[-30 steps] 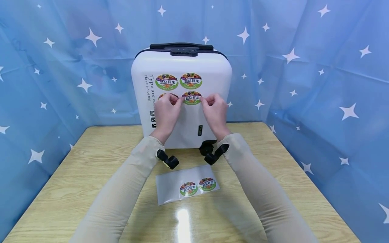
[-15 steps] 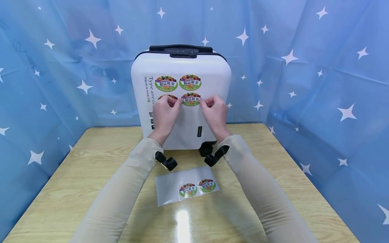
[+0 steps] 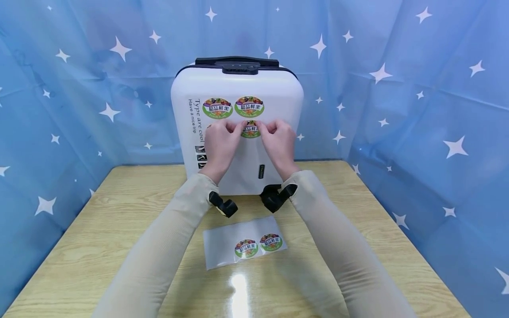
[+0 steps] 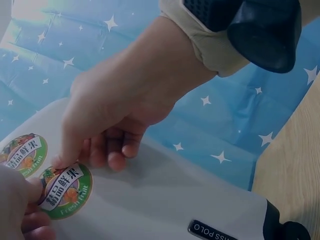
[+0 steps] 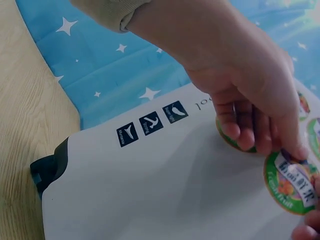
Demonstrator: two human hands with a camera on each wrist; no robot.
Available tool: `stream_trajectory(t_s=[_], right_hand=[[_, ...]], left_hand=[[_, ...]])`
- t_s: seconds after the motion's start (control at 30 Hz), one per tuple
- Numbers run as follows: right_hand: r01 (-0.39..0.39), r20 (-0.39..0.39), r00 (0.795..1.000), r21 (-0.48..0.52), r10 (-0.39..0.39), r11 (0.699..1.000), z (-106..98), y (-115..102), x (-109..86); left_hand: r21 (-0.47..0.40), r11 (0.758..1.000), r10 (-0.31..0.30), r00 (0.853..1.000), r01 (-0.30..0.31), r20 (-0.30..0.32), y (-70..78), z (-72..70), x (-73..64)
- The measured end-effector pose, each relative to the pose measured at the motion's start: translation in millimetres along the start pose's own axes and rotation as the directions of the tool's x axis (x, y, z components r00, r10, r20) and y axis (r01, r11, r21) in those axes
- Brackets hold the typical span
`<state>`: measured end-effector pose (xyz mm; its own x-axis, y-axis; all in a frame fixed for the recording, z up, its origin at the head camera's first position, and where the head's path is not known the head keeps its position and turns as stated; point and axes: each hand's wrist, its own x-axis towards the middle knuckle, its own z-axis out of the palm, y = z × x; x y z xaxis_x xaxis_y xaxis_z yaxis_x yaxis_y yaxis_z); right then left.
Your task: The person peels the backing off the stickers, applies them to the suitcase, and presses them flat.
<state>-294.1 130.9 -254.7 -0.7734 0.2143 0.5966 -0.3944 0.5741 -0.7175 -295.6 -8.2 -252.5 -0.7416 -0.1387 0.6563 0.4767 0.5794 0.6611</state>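
Note:
A white suitcase (image 3: 242, 174) stands upright on the table, its front carrying several oval fruit stickers. Both hands are at the lower right sticker (image 3: 251, 130), which lies against the suitcase. My left hand (image 3: 221, 145) holds its upper left edge by thumb and fingertips, the other fingers curled. Opposite it, my right hand (image 3: 279, 145) does the same at the upper right edge. In the left wrist view the right thumb tip touches the rim of that sticker (image 4: 67, 192). My left hand mostly hides another sticker (image 5: 227, 132), visible in part in the right wrist view.
Two more stickers, the upper left one (image 3: 217, 108) and the upper right one (image 3: 249, 107), are on the suitcase above the hands. On the wooden table (image 3: 135, 212) lies a backing sheet (image 3: 220, 249) bearing two stickers. A blue star-patterned curtain (image 3: 397, 123) surrounds the table.
Both hands have moved closer together and slightly up, from the sticker's sides onto its upper edges. My left hand now covers more of the neighbouring sticker. The suitcase and sheet stay put.

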Motion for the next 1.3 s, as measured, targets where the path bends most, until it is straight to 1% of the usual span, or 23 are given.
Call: stream_trajectory(t_s=[0.13,0.33,0.47,0.63,0.9,1.1,1.3], right_hand=[[-0.012,-0.002,1.000,0.019,0.012,1.000,0.4,2.7,-0.7],[-0.023,0.008,1.000,0.003,0.023,1.000,2.3,8.8,-1.9],[-0.048,0.022,0.999,0.010,0.048,0.999,4.4,14.7,-6.3],[-0.068,0.020,0.998,0.022,0.067,0.997,6.8,20.4,-10.5],[-0.111,0.011,0.994,0.019,0.110,0.994,7.7,26.2,-14.1],[-0.121,0.011,0.993,0.008,0.121,0.993,8.7,29.7,-15.6],[-0.132,0.021,0.991,0.023,0.131,0.991,8.9,30.9,-17.9]], left_hand=[[0.003,1.000,-0.010,1.000,0.010,0.004,-1.8,-1.4,-1.2],[0.031,0.999,-0.014,1.000,0.014,-0.001,-7.5,-1.2,-2.5],[0.040,0.999,-0.031,1.000,0.030,0.000,-10.5,-0.1,-5.5],[0.042,0.998,-0.052,0.999,0.052,0.001,-12.9,1.2,-9.9],[0.059,0.997,-0.058,0.998,0.058,-0.005,-16.9,3.1,-13.7],[0.043,0.997,-0.060,0.998,0.060,-0.003,-21.2,5.0,-15.3],[0.032,0.997,-0.065,0.998,0.065,-0.001,-24.0,5.2,-17.8]])
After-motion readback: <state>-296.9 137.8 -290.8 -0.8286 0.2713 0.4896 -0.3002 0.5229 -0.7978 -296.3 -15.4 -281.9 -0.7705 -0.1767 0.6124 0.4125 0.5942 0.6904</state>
